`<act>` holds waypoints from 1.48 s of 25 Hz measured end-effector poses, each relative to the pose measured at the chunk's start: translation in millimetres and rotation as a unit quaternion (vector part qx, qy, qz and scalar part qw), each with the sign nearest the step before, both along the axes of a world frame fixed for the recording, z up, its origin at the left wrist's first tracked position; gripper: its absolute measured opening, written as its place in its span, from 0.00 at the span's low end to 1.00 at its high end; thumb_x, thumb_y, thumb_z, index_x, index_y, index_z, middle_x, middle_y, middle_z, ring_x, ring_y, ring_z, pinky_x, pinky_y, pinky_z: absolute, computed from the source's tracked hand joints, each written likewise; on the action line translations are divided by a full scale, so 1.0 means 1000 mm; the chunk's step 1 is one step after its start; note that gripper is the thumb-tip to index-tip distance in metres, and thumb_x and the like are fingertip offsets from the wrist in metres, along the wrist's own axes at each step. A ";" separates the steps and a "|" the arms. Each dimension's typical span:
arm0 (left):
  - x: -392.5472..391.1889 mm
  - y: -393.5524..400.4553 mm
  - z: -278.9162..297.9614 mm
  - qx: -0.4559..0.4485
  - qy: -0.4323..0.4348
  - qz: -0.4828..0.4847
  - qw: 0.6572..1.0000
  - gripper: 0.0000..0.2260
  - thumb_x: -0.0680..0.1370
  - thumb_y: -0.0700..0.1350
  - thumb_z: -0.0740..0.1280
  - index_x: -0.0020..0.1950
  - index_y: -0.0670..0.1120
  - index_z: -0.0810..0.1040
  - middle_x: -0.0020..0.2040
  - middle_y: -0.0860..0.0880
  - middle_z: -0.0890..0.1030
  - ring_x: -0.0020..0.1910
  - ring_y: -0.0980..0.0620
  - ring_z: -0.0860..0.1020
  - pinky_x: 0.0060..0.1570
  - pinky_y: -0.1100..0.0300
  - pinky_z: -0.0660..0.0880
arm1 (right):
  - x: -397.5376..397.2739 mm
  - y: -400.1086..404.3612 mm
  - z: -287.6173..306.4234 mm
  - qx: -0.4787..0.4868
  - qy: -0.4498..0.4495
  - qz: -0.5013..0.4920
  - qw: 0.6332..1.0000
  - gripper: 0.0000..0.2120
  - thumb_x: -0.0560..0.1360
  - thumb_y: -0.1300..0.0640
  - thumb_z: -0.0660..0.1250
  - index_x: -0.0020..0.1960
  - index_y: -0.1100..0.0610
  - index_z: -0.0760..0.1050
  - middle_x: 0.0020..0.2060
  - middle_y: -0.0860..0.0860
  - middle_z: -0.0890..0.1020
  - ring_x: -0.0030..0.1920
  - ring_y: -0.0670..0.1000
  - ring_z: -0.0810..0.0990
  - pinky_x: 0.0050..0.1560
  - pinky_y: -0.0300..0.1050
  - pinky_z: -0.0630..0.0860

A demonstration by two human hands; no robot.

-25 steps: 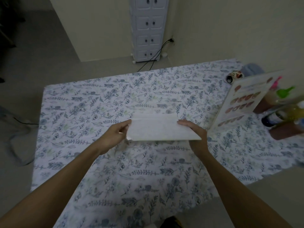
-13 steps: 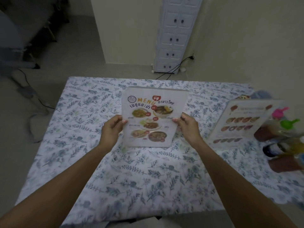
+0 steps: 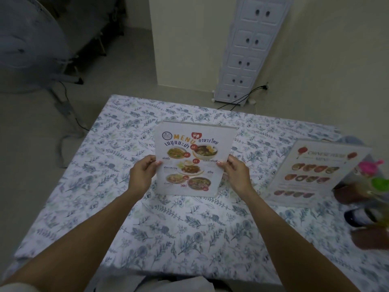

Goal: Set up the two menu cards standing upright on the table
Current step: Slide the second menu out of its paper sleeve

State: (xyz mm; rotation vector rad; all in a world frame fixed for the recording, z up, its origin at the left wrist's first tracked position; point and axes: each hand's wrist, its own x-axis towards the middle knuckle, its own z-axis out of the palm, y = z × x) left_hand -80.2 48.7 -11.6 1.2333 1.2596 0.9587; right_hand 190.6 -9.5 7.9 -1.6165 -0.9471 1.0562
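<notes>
The table [image 3: 147,239] is covered in a matt woven cloth printed with blue-grey leaf sprigs, lying mostly smooth with faint creases. At the centre, the Thai menu card [image 3: 193,163] looks like printed paper in a clear, glossy plastic holder, its top edge catching light. At three o'clock, the Chinese menu card [image 3: 315,173] has the same smooth, faintly shiny plastic face. At twelve o'clock stands a white drawer tower [image 3: 246,51] of moulded, satin plastic.
</notes>
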 end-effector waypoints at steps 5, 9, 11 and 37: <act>0.000 0.000 -0.002 0.001 0.041 0.008 0.999 0.06 0.78 0.46 0.66 0.43 0.54 0.81 0.45 0.47 0.84 0.44 0.49 0.80 0.50 0.47 0.78 | -0.003 -0.004 0.001 -0.007 0.007 -0.010 1.000 0.08 0.77 0.61 0.67 0.45 0.49 0.80 0.44 0.46 0.84 0.50 0.53 0.83 0.55 0.62 0.80; 0.003 -0.005 0.003 0.021 0.099 0.018 0.995 0.05 0.79 0.47 0.65 0.47 0.50 0.80 0.43 0.50 0.83 0.40 0.53 0.78 0.44 0.53 0.74 | -0.002 -0.004 -0.002 -0.013 -0.018 -0.001 1.000 0.03 0.77 0.58 0.67 0.47 0.55 0.80 0.45 0.52 0.85 0.54 0.60 0.83 0.53 0.66 0.80; 0.007 -0.011 0.008 0.039 0.147 0.030 0.988 0.08 0.79 0.47 0.63 0.51 0.46 0.80 0.46 0.49 0.83 0.45 0.49 0.80 0.45 0.52 0.75 | -0.001 -0.007 -0.005 -0.018 -0.087 0.011 0.996 0.10 0.77 0.53 0.66 0.47 0.60 0.77 0.44 0.58 0.84 0.46 0.58 0.83 0.47 0.62 0.82; 0.177 -0.134 0.027 0.188 0.521 -0.308 0.774 0.28 0.83 0.53 0.48 0.80 0.45 0.45 0.80 0.43 0.39 0.78 0.39 0.35 0.75 0.42 0.37 | 0.108 -0.183 0.011 -0.153 -0.501 0.023 0.851 0.36 0.77 0.36 0.53 0.78 0.55 0.53 0.79 0.54 0.56 0.79 0.55 0.50 0.78 0.55 0.43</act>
